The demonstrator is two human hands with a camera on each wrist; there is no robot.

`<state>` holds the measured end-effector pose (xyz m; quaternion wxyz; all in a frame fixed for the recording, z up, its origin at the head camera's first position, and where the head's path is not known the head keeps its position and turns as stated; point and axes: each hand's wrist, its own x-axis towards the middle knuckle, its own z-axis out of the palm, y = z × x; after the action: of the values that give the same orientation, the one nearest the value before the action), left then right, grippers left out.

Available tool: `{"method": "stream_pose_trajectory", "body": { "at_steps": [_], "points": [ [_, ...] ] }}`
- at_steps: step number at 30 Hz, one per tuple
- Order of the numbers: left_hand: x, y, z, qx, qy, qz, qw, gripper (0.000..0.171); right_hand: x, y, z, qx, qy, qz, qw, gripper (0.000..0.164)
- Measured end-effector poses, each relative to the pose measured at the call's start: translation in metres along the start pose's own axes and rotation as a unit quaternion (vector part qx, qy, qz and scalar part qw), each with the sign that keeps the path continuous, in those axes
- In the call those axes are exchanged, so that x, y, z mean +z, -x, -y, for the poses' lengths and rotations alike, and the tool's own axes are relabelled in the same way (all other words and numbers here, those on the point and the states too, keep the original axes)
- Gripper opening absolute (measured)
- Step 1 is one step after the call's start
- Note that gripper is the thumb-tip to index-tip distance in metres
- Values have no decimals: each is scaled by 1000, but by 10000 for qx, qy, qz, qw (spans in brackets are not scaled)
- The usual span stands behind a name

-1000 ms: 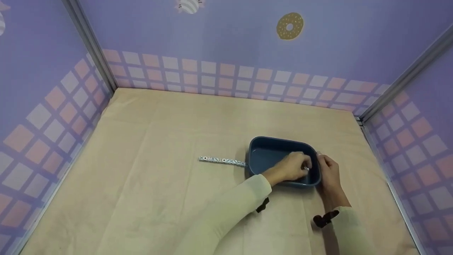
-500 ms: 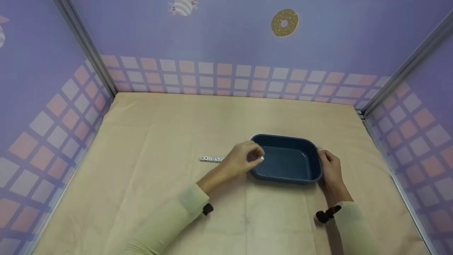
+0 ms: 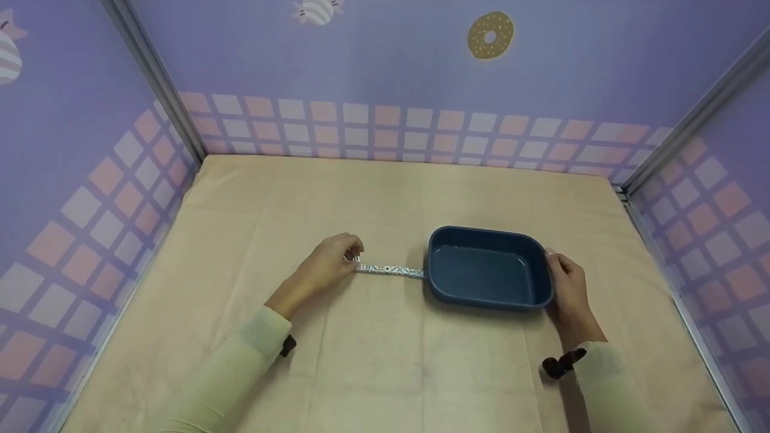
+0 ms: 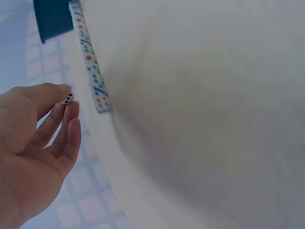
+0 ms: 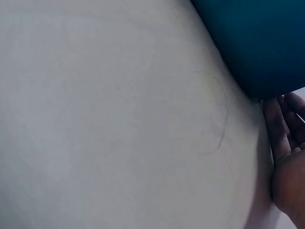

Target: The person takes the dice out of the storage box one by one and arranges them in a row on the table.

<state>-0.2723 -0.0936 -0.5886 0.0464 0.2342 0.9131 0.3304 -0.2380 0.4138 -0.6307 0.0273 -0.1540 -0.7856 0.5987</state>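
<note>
My left hand (image 3: 325,261) is at the left end of a straight row of dice (image 3: 391,270). Its thumb and fingers pinch a single white die (image 4: 68,98) with black pips, held a short gap away from the row's end in the left wrist view. The row of dice carries red and blue marks and runs right to the side of a dark blue rectangular box (image 3: 487,300). My right hand (image 3: 568,285) rests against the box's right wall. In the right wrist view its fingers (image 5: 276,124) look fairly straight where they touch the box; their tips are hidden.
A beige cloth (image 3: 361,361) covers the table. Purple walls with a pink and white check border (image 3: 385,141) enclose it at the back and on both sides. The box's visible floor (image 3: 487,273) is bare.
My left hand came out of the box, passed its left rim holding a small white die, and moved left to the end of the row. My right hand stayed at the box's right side.
</note>
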Motion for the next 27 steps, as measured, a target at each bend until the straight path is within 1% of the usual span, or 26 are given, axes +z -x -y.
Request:
{"method": "stream_pose_trajectory", "body": {
  "at_steps": [3,6,9,12,15,18,22,27],
  "points": [
    [-4,5,8,16,-297,93,9995,21,-1,-4,-5,-16,60,0,10000,63],
    [-7,7,12,43,-464,106,9989,20,0,-5,-6,-82,11,-46,10000,63],
    [-11,9,13,43,-450,102,9989,21,1,-4,-7,-162,-23,-119,9998,61],
    [-14,11,13,-56,-416,216,9989,22,2,-3,-7,-229,13,-192,9996,56],
    [-14,13,14,-216,-391,407,9982,23,2,-3,-7,-257,100,-244,9993,55],
    [-12,14,15,-272,-359,487,9978,23,2,-4,-8,-261,91,-246,9993,57],
    [-10,12,18,-224,-292,419,9984,23,3,-3,-7,-262,73,-248,9993,60],
    [-10,10,20,-196,-204,312,9991,23,3,-2,-6,-214,50,-236,9995,62]
  ]
}}
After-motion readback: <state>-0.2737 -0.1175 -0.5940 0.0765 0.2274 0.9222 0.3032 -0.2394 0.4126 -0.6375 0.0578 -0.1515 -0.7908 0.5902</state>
